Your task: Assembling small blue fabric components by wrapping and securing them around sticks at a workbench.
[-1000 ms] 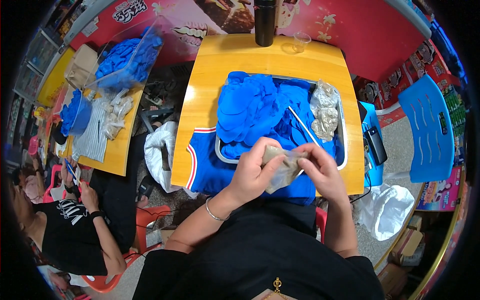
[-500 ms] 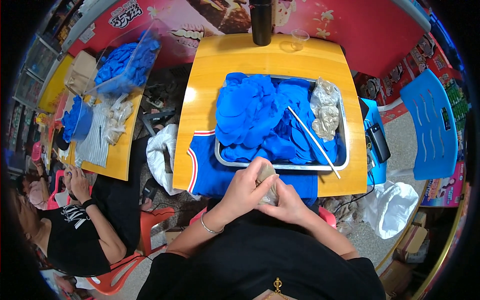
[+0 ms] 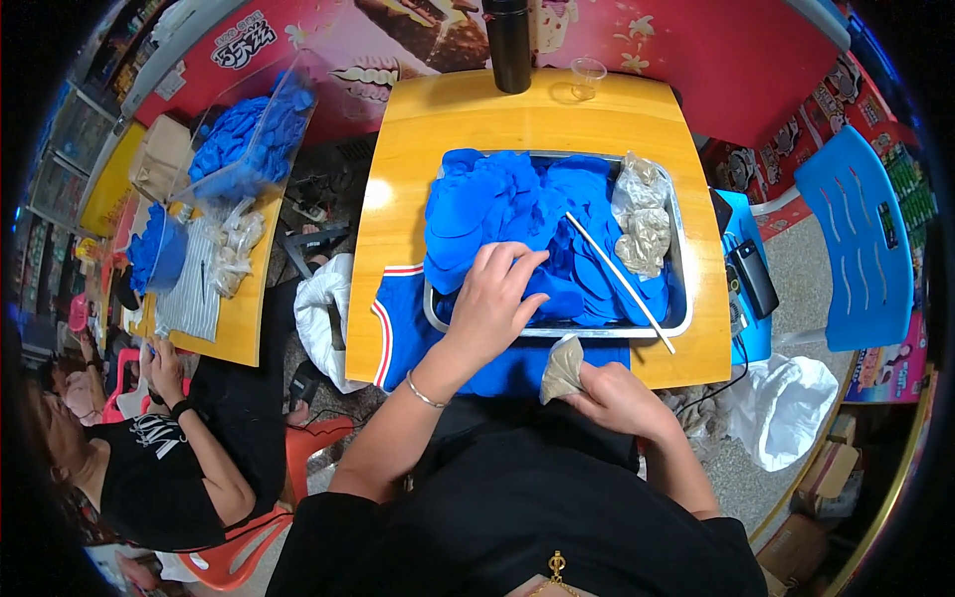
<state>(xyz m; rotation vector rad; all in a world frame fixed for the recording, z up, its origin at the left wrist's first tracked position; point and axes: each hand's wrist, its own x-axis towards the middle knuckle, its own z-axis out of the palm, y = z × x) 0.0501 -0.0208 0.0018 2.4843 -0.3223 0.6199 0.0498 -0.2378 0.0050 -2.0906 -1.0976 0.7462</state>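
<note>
My right hand (image 3: 622, 396) is closed on a small beige, fan-shaped piece (image 3: 564, 370) with a pale upper edge, just off the near side of the table. Over the near part of a metal tray (image 3: 684, 289), my left hand (image 3: 494, 303) is held with its fingers and thumb apart and nothing visible in it. Heaped in the tray are thin, rounded blue pieces (image 3: 468, 204), right by my left fingers. Crumpled clear bags with beige contents (image 3: 645, 224) lie along the tray's right side. A thin white stick (image 3: 619, 282) slants across the blue pieces and over the rim.
Blue cloth with striped trim (image 3: 398, 328) lies under the tray. A black bottle (image 3: 509, 50) and a clear cup (image 3: 587, 80) stand at the table's far edge. Another person (image 3: 169, 448) sits at a side table on the left. A blue chair (image 3: 858, 239) is at right.
My hands were together around the beige piece. The left has let go and moved up over the tray; the right has shifted slightly right, keeping the piece.
</note>
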